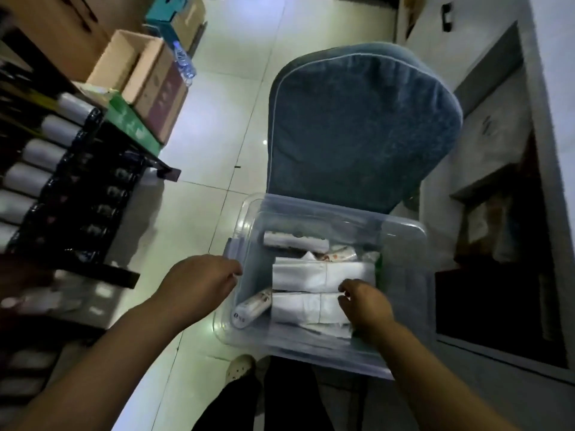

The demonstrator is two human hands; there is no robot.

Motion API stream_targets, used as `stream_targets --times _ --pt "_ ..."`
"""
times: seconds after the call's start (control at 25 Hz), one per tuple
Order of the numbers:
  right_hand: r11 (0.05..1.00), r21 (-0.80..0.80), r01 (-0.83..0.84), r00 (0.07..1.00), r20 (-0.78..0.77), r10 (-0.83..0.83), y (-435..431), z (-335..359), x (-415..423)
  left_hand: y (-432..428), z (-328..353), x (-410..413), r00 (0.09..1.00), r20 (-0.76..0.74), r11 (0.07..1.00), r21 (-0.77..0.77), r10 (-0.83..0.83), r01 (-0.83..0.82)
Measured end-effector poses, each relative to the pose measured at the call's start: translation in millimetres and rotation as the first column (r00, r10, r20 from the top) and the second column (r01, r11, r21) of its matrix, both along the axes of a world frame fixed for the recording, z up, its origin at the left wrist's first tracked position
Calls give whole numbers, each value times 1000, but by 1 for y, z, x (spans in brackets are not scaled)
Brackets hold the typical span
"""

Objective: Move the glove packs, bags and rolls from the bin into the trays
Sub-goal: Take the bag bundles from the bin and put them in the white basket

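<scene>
The clear bin sat on a blue chair with white packs and rolls inside, the left hand hung by its rim with loose fingers holding nothing, and the right hand had curled fingers on a pack, grip unclear

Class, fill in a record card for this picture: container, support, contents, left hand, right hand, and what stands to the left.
container: clear bin, open top
support: blue chair
contents: white packs, rolls
left hand: at the bin's left rim; grip unclear
right hand: in the bin, at the near pack; grip unclear
to the left: black trays holding stored rolls
</scene>
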State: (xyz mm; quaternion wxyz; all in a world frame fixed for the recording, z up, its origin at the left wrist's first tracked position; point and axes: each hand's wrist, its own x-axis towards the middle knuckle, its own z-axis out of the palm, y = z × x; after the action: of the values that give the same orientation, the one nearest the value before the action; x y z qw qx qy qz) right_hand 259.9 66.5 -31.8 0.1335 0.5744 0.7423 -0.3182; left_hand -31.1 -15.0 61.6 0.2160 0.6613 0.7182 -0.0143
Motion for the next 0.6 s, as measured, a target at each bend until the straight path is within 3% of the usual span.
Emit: stream_targets --times 0.2,0.4,0.6 --pt "988 -131 -80 996 29 85 54 -76 -27 31 -42 11 977 130 985 -57 171 -164" --pt "923 -57 -380 897 222 383 73 -122 -34 38 -72 19 965 186 982 -80 186 -174" --pt "888 73 -453 869 258 422 68 -130 -16 40 -80 35 966 211 987 -92 150 -133"
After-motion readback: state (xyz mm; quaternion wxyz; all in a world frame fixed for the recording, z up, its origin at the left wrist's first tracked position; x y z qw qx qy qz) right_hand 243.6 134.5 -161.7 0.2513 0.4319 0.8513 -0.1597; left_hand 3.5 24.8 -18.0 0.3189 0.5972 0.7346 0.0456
